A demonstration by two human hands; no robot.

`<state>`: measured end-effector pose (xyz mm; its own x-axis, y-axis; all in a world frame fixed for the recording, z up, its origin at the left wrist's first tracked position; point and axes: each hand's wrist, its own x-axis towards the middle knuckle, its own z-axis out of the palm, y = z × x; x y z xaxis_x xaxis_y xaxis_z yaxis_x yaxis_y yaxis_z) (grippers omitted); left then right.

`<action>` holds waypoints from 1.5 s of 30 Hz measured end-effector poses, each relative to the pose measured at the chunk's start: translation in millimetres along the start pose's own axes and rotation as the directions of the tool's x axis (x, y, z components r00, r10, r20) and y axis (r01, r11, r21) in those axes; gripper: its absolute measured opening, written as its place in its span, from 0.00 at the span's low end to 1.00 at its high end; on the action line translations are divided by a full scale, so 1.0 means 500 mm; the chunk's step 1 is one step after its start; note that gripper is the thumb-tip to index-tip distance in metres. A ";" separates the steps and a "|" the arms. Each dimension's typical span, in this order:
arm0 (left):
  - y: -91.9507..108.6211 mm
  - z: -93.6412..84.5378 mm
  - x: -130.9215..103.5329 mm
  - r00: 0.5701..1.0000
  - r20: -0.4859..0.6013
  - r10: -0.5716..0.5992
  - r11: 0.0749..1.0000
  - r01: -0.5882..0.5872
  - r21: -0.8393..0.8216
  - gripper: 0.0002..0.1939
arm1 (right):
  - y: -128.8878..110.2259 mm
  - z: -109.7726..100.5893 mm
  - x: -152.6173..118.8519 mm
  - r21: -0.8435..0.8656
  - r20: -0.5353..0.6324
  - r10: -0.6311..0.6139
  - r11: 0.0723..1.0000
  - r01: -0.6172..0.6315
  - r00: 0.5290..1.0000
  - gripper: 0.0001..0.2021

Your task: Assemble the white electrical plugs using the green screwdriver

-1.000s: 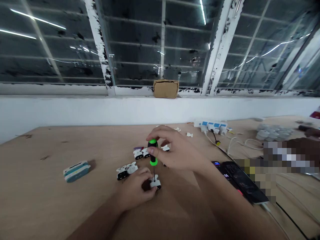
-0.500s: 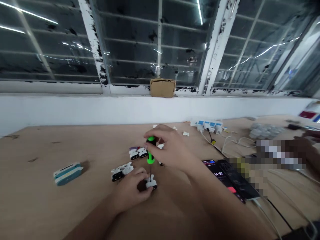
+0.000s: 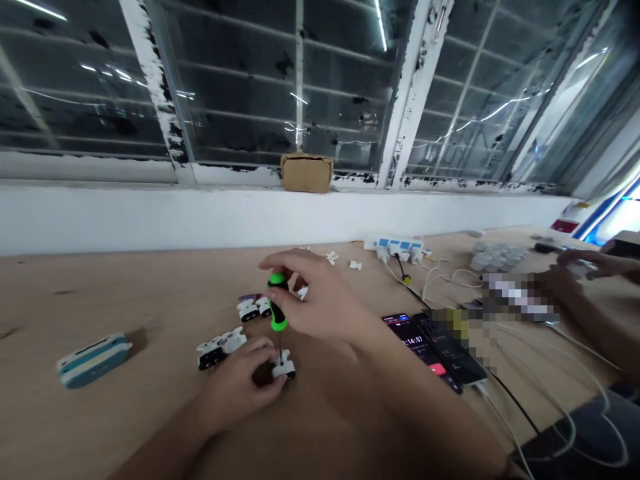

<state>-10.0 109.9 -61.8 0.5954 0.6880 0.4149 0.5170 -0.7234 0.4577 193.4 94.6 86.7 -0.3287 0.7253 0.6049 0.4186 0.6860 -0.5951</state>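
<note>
My right hand (image 3: 320, 300) is closed round the handle of a green and black screwdriver (image 3: 278, 303), which stands nearly upright. Its tip meets a small white part with black ends (image 3: 285, 367) on the wooden table. Thumb and fingers of my left hand (image 3: 240, 380) hold that part from the left. More white and black parts lie beside my left hand (image 3: 220, 347) and behind the screwdriver (image 3: 249, 309). The contact point at the tip is too small to see clearly.
A teal and white object (image 3: 95, 360) lies at the left. At the right are two phones (image 3: 423, 350), cables and a power strip (image 3: 397, 248). Another person's hands (image 3: 575, 273) are at the far right. A cardboard box (image 3: 307, 173) sits on the sill.
The view has turned rightward, so the table's contents appear further left. Both my hands keep their holds. The other person's hands show more fully and have changed pose.
</note>
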 end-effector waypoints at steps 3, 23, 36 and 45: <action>-0.001 0.002 -0.001 1.000 -0.010 -0.002 1.000 0.002 -0.011 0.03 | -0.003 -0.002 -0.003 0.008 0.052 0.029 1.000 -0.029 0.998 0.21; 0.005 0.003 -0.007 0.999 0.019 -0.044 0.997 0.045 -0.055 0.04 | 0.002 0.010 -0.006 -0.101 0.039 0.015 0.995 -0.011 0.999 0.13; 0.005 -0.001 -0.015 1.000 -0.002 -0.019 1.000 0.019 0.001 0.12 | 0.011 -0.011 -0.002 -0.055 -0.111 -0.028 0.998 0.022 0.993 0.14; 0.013 -0.002 -0.002 0.918 -0.348 0.192 0.981 -0.171 0.091 0.03 | 0.027 -0.013 0.005 0.023 -0.238 0.015 1.000 -0.009 0.971 0.11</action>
<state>-7.8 104.5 -58.6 0.4318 0.5127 0.7420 0.4616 -0.8324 0.3066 203.8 105.4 83.6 -0.1119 0.7008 0.7045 0.4019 0.6803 -0.6129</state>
